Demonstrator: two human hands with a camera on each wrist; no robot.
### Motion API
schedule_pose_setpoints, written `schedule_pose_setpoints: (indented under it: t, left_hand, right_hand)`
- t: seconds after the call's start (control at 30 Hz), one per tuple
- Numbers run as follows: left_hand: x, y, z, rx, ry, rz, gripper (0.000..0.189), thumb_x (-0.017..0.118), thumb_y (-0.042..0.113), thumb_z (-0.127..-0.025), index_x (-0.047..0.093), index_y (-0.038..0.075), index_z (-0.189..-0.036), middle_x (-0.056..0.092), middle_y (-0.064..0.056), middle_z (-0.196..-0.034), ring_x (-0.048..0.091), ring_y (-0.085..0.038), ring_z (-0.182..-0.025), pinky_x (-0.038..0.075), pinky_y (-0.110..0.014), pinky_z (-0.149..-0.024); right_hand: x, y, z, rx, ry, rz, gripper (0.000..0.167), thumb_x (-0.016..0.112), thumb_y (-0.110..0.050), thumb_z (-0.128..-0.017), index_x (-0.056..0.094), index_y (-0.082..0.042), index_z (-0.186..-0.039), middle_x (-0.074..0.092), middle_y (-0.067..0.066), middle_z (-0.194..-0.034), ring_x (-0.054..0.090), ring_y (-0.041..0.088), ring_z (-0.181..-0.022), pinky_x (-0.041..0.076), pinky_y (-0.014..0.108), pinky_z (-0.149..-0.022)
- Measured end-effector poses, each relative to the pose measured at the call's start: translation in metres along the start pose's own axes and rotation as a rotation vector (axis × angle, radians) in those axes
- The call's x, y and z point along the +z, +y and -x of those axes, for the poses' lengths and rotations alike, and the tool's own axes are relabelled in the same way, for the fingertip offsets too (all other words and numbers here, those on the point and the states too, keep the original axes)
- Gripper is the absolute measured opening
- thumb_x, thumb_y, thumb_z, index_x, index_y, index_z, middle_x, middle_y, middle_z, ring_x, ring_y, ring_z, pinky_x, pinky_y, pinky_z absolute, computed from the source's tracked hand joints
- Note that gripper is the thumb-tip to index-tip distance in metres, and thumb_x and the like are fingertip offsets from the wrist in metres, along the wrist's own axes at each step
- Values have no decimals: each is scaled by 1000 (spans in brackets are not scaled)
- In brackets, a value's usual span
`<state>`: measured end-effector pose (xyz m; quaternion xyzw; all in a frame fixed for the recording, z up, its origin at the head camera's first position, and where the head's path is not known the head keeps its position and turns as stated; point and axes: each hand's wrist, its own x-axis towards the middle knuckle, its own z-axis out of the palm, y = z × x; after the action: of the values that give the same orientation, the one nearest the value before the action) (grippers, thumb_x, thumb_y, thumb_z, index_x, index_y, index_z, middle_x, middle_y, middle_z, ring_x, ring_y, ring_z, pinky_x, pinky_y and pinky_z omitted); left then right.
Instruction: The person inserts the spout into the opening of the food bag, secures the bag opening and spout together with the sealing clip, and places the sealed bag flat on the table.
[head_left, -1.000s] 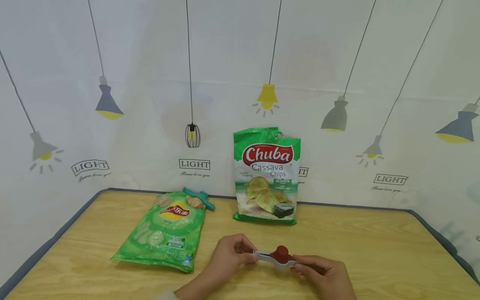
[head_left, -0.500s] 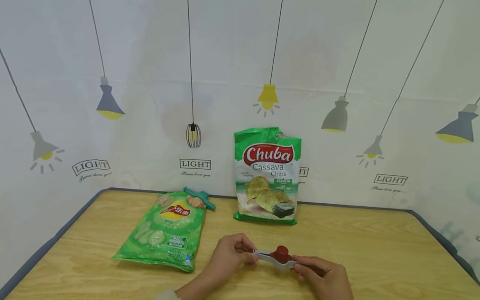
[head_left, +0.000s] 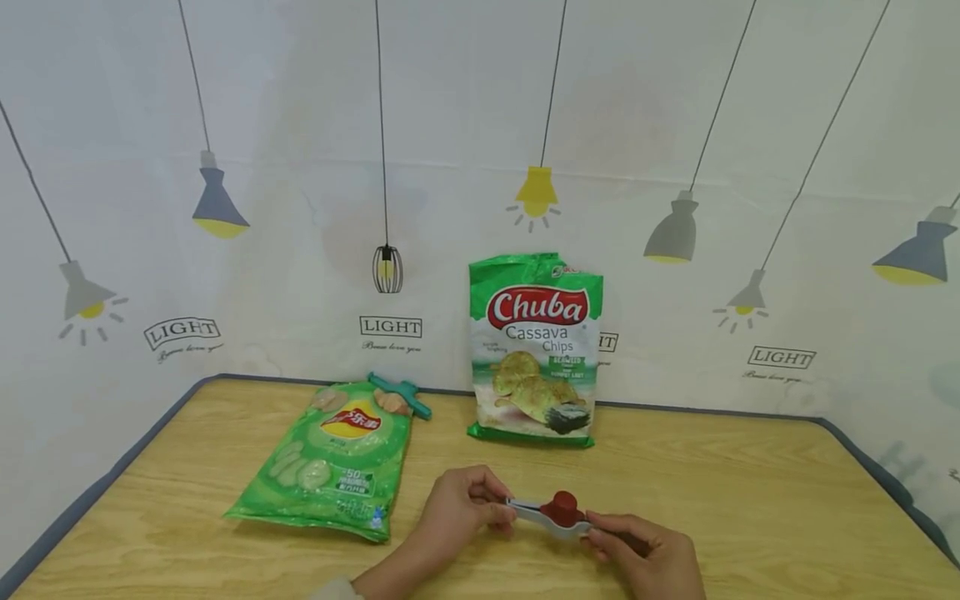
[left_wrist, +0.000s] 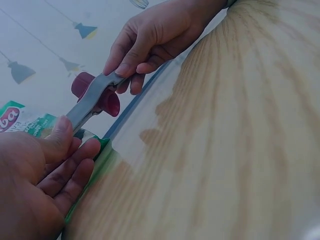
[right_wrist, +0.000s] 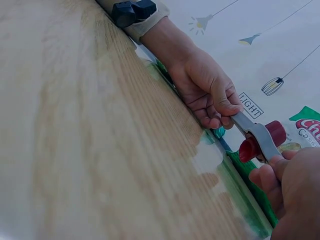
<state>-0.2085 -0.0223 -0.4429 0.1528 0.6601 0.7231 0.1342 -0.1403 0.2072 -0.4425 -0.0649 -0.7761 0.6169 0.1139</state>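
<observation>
A grey sealing clip point(head_left: 551, 524) with a dark red spout point(head_left: 564, 507) in its middle is held level above the table, near the front. My left hand point(head_left: 465, 507) pinches its left end between thumb and fingertips. At the other end, my right hand point(head_left: 651, 552) has the clip between thumb and fingers. In the left wrist view, the grey clip point(left_wrist: 90, 102) spans both hands, and the red spout sticks out on both sides of it. The right wrist view shows the spout's flared red mouth point(right_wrist: 249, 150) facing down toward the wooden tabletop.
A green Chuba cassava chips bag point(head_left: 534, 354) stands upright against the printed backdrop point(head_left: 300, 208). Left of it, a green potato chips bag point(head_left: 330, 467) lies flat, with a teal clip point(head_left: 399, 395) at its top corner. A dark edge borders the wooden table point(head_left: 750, 500).
</observation>
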Motion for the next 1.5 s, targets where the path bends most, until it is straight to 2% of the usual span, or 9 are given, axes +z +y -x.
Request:
schedule_pose_setpoints:
  t: [0.27, 0.5, 0.73, 1.07, 1.2, 1.37, 1.5]
  left_hand:
    - [1, 1, 1, 17, 19, -6, 11, 72, -8, -79, 63, -5, -85, 67, -15, -75, 68, -29, -69, 56, -37, -64]
    - [0, 1, 1, 26, 25, -15, 10, 72, -7, -79, 64, -4, -85, 67, -14, -75, 68, -31, -69, 56, -37, -64]
    - [1, 2, 3, 30, 26, -25, 11, 72, -6, -79, 63, -5, -85, 67, -14, -75, 68, -29, -68, 56, -36, -64]
    - [2, 3, 3, 16, 24, 18, 10, 72, -7, -80, 63, -4, -85, 67, -15, -75, 68, -29, -67, 56, -38, -65]
    - [1, 1, 3, 40, 33, 46, 14, 72, -7, -79, 59, -5, -83, 67, -18, -76, 68, -29, -64, 56, -39, -64]
    - [-2, -2, 1, 54, -10, 114, 18, 72, -6, -80, 54, -5, -80, 66, -17, -77, 68, -27, -65, 56, -41, -67]
    - [-3, -3, 0, 43, -55, 150, 18, 71, -6, -81, 53, -6, -85, 64, -13, -78, 67, -24, -67, 56, -41, -69]
  right_hand:
    - [2, 2, -1, -7, 10, -13, 20, 73, 9, -77, 77, -6, -90, 72, 9, -85, 70, 25, -70, 56, 34, -59]
    - [4, -1, 1, -32, 13, -19, 19, 74, 10, -75, 76, -3, -90, 72, 11, -85, 70, 24, -70, 56, 33, -60]
    - [4, -2, 2, 4, 25, -26, 20, 73, 11, -76, 76, -2, -90, 72, 12, -87, 70, 24, -72, 56, 33, -62]
    - [5, -4, 1, 31, 45, -11, 21, 73, 12, -76, 76, -4, -88, 72, 12, -88, 70, 23, -74, 56, 32, -63]
    - [6, -6, 0, 42, 45, 14, 20, 73, 12, -76, 76, -4, -88, 72, 13, -89, 70, 22, -73, 56, 31, -63]
    - [5, -6, -1, 65, 42, 11, 20, 73, 12, -76, 76, -3, -88, 72, 13, -89, 70, 23, -73, 56, 31, -63]
    - [5, -4, -1, 67, 39, 9, 20, 73, 12, -76, 76, -3, -88, 72, 13, -88, 70, 23, -74, 56, 31, -63]
